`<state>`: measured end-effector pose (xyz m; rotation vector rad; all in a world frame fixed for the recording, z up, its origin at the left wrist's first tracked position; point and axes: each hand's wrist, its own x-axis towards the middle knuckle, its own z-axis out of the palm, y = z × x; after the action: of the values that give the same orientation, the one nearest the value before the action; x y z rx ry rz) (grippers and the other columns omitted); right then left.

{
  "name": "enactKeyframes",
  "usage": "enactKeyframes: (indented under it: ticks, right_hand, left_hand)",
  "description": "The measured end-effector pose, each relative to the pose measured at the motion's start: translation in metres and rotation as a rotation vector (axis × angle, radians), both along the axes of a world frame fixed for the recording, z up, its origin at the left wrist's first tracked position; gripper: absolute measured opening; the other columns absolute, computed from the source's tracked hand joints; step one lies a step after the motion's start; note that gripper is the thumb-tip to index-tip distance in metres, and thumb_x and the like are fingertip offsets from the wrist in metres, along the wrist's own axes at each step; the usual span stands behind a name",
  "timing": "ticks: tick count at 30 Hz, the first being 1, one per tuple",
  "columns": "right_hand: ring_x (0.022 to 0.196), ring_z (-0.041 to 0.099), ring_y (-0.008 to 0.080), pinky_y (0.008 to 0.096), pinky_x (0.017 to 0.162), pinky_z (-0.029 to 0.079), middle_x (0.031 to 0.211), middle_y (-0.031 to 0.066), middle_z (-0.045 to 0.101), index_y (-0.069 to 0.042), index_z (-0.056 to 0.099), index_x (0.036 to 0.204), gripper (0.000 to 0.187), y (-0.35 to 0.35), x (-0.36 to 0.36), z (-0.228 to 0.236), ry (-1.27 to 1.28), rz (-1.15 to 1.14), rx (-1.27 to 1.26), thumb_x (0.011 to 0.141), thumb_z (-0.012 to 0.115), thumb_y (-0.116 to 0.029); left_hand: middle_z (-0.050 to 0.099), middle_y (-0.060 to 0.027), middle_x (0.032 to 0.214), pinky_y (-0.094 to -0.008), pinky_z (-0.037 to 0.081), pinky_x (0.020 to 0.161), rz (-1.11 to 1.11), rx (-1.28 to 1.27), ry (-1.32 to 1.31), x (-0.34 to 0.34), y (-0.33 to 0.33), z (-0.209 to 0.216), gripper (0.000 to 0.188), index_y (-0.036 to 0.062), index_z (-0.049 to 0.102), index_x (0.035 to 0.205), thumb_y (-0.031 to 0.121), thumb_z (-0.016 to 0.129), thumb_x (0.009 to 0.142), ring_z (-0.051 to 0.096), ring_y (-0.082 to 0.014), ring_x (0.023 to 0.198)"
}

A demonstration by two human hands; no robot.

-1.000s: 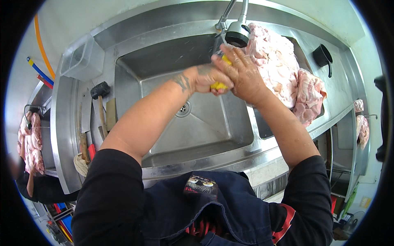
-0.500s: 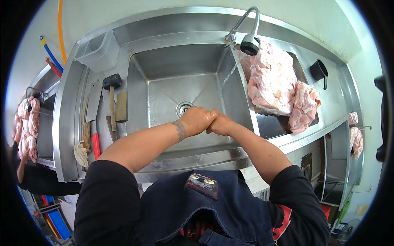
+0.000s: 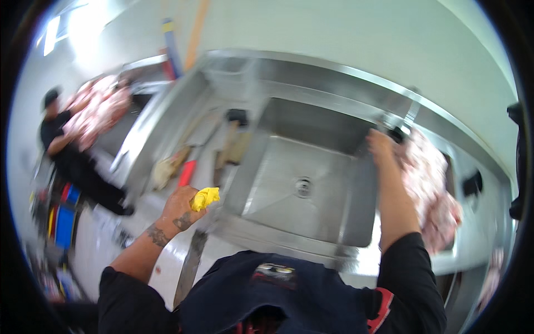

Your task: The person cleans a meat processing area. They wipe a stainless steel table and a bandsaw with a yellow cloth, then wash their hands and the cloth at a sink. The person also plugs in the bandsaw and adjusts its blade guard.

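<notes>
My left hand [image 3: 179, 207] is closed around a crumpled yellow cloth [image 3: 206, 198], beside the sink's near left corner. My right hand [image 3: 380, 143] reaches to the faucet [image 3: 409, 119] at the far right corner of the sink [image 3: 289, 167]. Its fingers are smeared by motion, so whether they grip the faucet's handle cannot be told. No stream of water can be made out in the blur. Next to my right forearm lies a big pile of pale pink raw meat [image 3: 421, 178], over a second basin on the right.
Left of the sink lie a black-headed mallet [image 3: 237, 116], a red-handled tool [image 3: 188, 172], a wooden block [image 3: 240, 147] and a cream cloth [image 3: 162, 173]. A clear plastic bin [image 3: 231, 78] stands behind them. A black dipper [image 3: 473, 182] sits far right. Another person [image 3: 72, 150] handles meat at far left.
My hands have parted: the left moved left and now holds a yellow cloth, the right rose to the faucet. The view has turned left, showing more of the other person.
</notes>
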<state>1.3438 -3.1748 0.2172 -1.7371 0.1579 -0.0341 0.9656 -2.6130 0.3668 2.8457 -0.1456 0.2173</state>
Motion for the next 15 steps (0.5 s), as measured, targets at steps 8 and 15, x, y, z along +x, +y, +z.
enactKeyframes:
  ticks: [8, 15]
  right_hand:
    - [0.099, 0.053, 0.0147, 0.0303, 0.084, 0.043, 0.111, 0.0028, 0.058, -0.011, 0.059, 0.111, 0.026, -0.073, 0.181, -0.117, -0.013, -0.158, 0.029, 0.090, 0.067, -0.025]
    - [0.069, 0.054, 0.0102, 0.0244, 0.059, 0.044, 0.084, -0.0020, 0.058, -0.014, 0.057, 0.096, 0.021, -0.006, 0.124, 0.001, 0.088, -0.219, 0.716, 0.095, 0.061, -0.034]
  left_hand:
    - [0.071, -0.0187, 0.097, -0.0463, 0.053, 0.083, 0.985, -0.100, 0.478, -0.334, 0.002, -0.110, 0.039, 0.0099, 0.068, 0.102, 0.037, 0.080, 0.076, 0.067, -0.0381, 0.093]
    - [0.075, -0.0115, 0.094, -0.0392, 0.054, 0.082, 1.437, -0.242, 1.200, -0.630, -0.091, -0.205, 0.051, 0.0112, 0.077, 0.096, 0.053, 0.084, 0.067, 0.071, -0.0283, 0.091]
